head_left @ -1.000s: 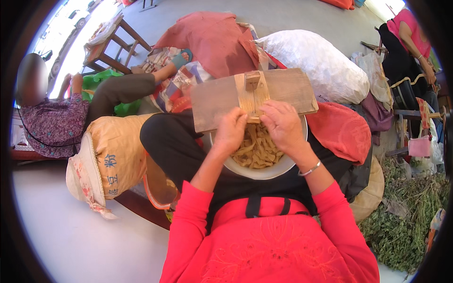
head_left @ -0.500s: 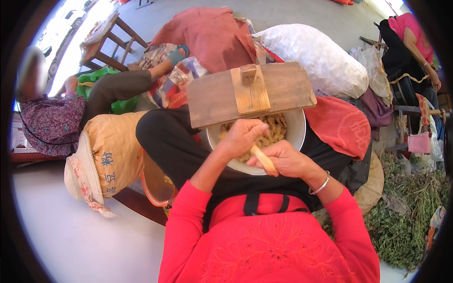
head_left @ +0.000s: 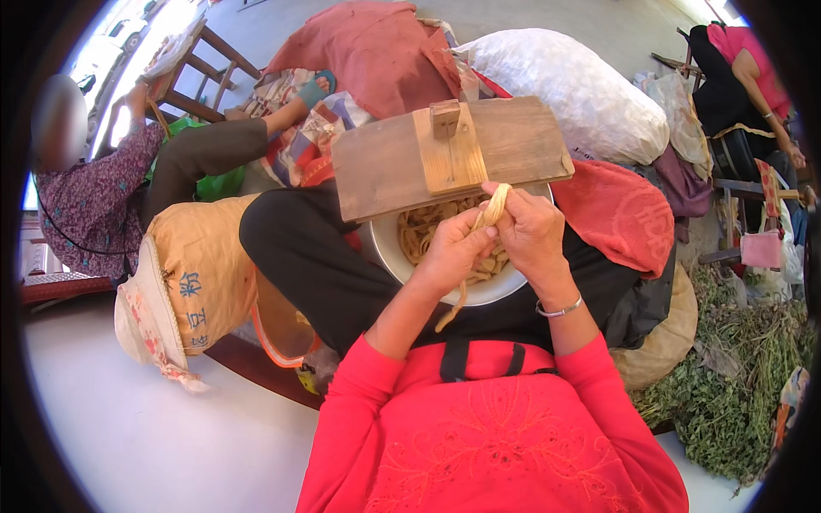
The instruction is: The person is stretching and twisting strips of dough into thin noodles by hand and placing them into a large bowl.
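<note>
Over a white basin [head_left: 489, 297] in my lap, a pale tan fibrous strip [head_left: 492, 208] is doubled up between my two hands. My left hand [head_left: 455, 250] pinches its lower part, and a loose tail hangs below that hand past the basin's near rim. My right hand [head_left: 532, 229] grips the upper folded end between thumb and fingers. Similar tan strips [head_left: 417, 232] lie in the basin, partly hidden by my hands. A wooden board [head_left: 368, 167] with a lighter crosspiece and a small upright block rests across the basin's far side.
A red cloth [head_left: 611, 218] lies over my right thigh. Beyond the board are a big white sack [head_left: 564, 90] and a reddish cloth heap [head_left: 359, 60]. A tan sack [head_left: 205, 282] stands left; dried plants [head_left: 727, 402] lie right. Two other people sit nearby.
Both hands have turned so that the strip's folded end points up and away, with a tail hanging down. My right hand has moved up, nearer the board. The person at left has raised an arm.
</note>
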{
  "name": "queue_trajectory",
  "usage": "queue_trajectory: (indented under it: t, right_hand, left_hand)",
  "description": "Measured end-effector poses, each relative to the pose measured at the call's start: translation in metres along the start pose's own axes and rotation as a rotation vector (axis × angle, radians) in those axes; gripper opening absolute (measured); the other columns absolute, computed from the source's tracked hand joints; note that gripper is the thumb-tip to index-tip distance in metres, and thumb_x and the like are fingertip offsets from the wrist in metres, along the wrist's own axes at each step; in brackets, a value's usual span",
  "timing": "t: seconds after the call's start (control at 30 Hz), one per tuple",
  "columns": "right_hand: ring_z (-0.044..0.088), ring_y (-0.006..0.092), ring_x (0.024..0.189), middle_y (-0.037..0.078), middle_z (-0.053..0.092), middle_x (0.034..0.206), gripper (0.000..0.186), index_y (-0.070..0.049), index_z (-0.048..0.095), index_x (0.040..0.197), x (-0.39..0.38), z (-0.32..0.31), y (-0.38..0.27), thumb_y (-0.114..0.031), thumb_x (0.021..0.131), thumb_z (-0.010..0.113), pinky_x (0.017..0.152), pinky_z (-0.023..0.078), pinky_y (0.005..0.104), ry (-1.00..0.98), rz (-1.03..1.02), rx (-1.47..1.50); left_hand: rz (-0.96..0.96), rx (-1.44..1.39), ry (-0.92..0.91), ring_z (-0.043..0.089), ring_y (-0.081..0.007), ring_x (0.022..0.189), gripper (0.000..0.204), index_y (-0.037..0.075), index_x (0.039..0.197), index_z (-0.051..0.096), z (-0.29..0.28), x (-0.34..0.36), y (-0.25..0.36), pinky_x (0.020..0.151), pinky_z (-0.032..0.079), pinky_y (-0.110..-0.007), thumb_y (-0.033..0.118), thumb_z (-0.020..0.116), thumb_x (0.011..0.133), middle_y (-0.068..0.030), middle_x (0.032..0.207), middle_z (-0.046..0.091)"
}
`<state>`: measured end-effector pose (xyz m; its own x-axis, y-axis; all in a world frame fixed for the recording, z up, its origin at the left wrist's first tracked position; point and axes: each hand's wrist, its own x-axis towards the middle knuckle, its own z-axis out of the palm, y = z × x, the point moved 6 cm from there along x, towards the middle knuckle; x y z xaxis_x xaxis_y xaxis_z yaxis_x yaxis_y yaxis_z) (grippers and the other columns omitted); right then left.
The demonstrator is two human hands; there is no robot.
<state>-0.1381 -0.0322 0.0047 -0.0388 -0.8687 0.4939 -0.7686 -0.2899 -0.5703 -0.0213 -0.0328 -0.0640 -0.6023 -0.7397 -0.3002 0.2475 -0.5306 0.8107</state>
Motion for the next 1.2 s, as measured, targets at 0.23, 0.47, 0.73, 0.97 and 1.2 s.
queue_trajectory:
  t: [0.23, 0.47, 0.73, 0.97, 1.2]
  right_hand:
    - [0.055, 0.0188, 0.060, 0.002, 0.061, 0.067, 0.026, -0.005, 0.069, 0.084, -0.047, 0.040, 0.038, -0.028, 0.092, 0.060, 0.057, 0.043, 0.0325, -0.367, 0.376, 0.540]
    - [0.055, 0.0082, 0.081, -0.002, 0.063, 0.093, 0.021, -0.004, 0.068, 0.097, -0.089, 0.072, 0.041, -0.022, 0.094, 0.059, 0.071, 0.044, 0.0235, -0.519, 1.078, 1.402]
    - [0.053, 0.0183, 0.107, 0.008, 0.059, 0.112, 0.012, -0.001, 0.068, 0.092, -0.061, 0.044, 0.025, -0.005, 0.084, 0.061, 0.091, 0.043, 0.0330, -0.387, 0.553, 1.036]
    - [0.050, 0.0254, 0.110, 0.012, 0.055, 0.118, 0.008, -0.001, 0.068, 0.085, -0.041, 0.014, 0.011, 0.000, 0.079, 0.063, 0.093, 0.040, 0.0331, -0.093, 0.267, 0.552]
    - [0.053, 0.0129, 0.096, 0.008, 0.055, 0.115, 0.008, 0.003, 0.067, 0.087, -0.024, 0.011, 0.033, -0.004, 0.085, 0.064, 0.081, 0.044, 0.0255, 0.100, 0.363, 0.755]
  left_hand:
    - [0.654, 1.461, 0.364, 0.064, -0.0273, 0.071, 0.023, 0.003, 0.103, 0.062, 0.014, -0.027, 0.029, 0.060, 0.050, -0.036, 0.002, 0.062, 0.080, -0.0117, 0.088, 0.065]
    - [0.724, 1.205, 0.263, 0.064, -0.0327, 0.091, 0.037, 0.001, 0.114, 0.059, 0.006, -0.029, 0.020, 0.077, 0.052, -0.035, -0.002, 0.062, 0.077, -0.0159, 0.106, 0.064]
    - [0.430, 0.925, 0.091, 0.059, -0.0373, 0.099, 0.031, -0.001, 0.115, 0.058, 0.025, -0.033, 0.047, 0.085, 0.048, -0.037, 0.006, 0.058, 0.085, -0.0199, 0.108, 0.060]
    - [0.300, 0.748, 0.321, 0.058, -0.0230, 0.065, 0.023, 0.004, 0.107, 0.058, -0.004, -0.007, 0.010, 0.061, 0.046, -0.034, 0.022, 0.050, 0.095, -0.0098, 0.073, 0.059]
    - [0.029, 0.236, 0.197, 0.037, -0.0057, 0.056, 0.030, -0.001, 0.093, 0.057, 0.016, -0.047, -0.009, 0.051, 0.032, -0.023, 0.024, 0.043, 0.101, 0.0029, 0.064, 0.042]
